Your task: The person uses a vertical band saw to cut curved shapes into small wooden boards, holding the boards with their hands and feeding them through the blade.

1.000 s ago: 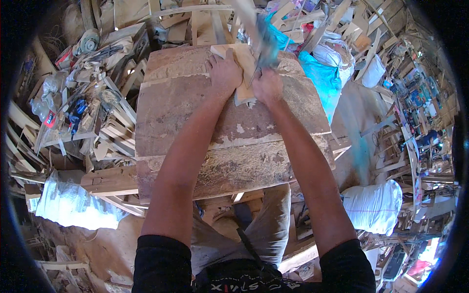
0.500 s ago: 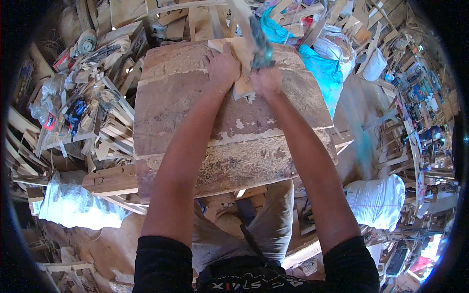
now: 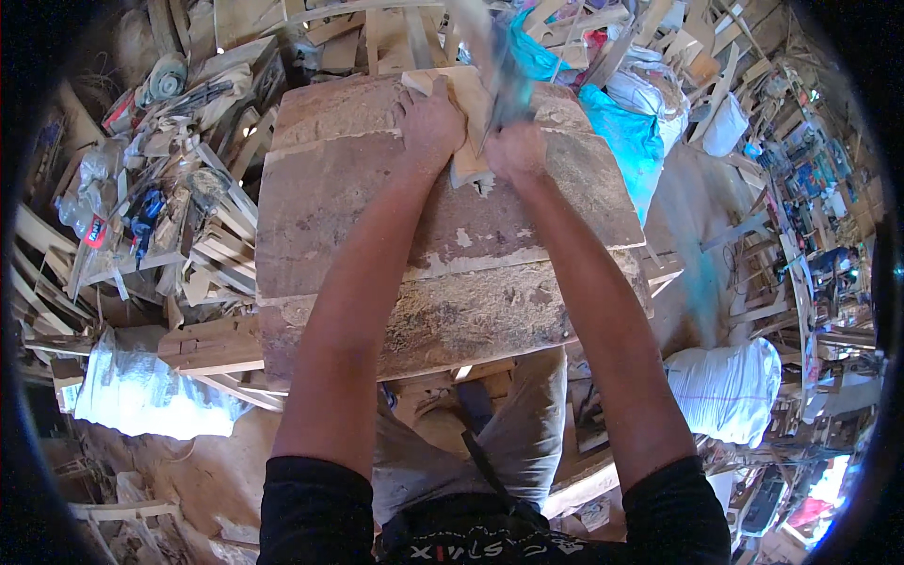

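A pale, angled piece of wood [image 3: 468, 99] lies on the far part of a worn plank bench top [image 3: 367, 212]. My left hand [image 3: 433, 125] presses down and grips its left side, with the thumb along the top and the fingers over the edge. Just to the right of the wood, my right hand [image 3: 517, 151] is closed round the near end of a long narrow tool [image 3: 511, 89]. Teal and grey, the tool points away from me and is smeared by motion, so its kind cannot be made out. Beneath the near end of the wood, a thin flat piece [image 3: 469, 175] sticks out.
Wood offcuts [image 3: 221, 235] are piled left of the bench, with a clear plastic bottle [image 3: 94, 202] among them. Turquoise sheeting [image 3: 617, 132] hangs at the right corner. A white sack [image 3: 725, 391] stands at the lower right, and a shiny plastic-wrapped bundle [image 3: 151, 386] at the lower left.
The tool in my right hand has shifted slightly and is more blurred. Both hands and the piece of wood stay in nearly the same place.
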The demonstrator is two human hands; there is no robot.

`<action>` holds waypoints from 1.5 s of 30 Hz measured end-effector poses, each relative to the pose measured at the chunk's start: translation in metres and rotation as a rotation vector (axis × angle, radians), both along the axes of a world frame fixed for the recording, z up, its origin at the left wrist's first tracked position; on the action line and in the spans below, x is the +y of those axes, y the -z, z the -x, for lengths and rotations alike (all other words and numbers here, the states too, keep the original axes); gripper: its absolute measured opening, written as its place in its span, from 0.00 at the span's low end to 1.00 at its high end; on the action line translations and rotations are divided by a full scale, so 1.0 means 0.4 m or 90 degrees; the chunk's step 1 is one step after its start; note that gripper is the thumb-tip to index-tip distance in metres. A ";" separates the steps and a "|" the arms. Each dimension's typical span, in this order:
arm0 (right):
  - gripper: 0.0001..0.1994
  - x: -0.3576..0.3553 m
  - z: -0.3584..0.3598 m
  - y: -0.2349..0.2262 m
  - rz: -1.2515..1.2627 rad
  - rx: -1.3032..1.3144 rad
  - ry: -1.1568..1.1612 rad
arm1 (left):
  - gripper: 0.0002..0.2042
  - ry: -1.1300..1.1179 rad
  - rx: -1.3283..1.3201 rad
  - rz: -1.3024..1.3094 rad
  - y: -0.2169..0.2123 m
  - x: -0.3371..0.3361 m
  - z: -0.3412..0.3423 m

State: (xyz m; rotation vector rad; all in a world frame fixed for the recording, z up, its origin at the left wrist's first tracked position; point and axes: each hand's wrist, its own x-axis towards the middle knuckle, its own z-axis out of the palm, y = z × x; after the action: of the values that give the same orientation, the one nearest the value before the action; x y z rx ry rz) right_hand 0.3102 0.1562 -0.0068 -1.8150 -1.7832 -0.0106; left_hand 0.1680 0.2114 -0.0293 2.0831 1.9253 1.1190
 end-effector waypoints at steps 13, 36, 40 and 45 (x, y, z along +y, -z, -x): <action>0.19 -0.023 0.025 -0.013 -0.007 0.004 0.026 | 0.22 0.013 -0.047 -0.001 -0.009 -0.006 0.008; 0.20 0.012 0.019 0.005 0.002 -0.033 0.001 | 0.23 -0.011 0.019 -0.012 -0.009 0.010 0.015; 0.19 0.019 0.002 0.006 -0.033 0.004 -0.002 | 0.23 -0.003 0.002 -0.015 -0.017 0.009 -0.003; 0.19 0.024 0.041 0.008 0.023 -0.031 -0.028 | 0.24 -0.034 0.026 -0.037 0.009 0.020 0.039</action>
State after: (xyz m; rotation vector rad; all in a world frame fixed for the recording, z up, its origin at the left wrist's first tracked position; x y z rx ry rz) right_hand 0.2937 0.1656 -0.0100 -1.8145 -1.8684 -0.0045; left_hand 0.1524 0.2194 -0.0328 2.1112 2.0025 1.1647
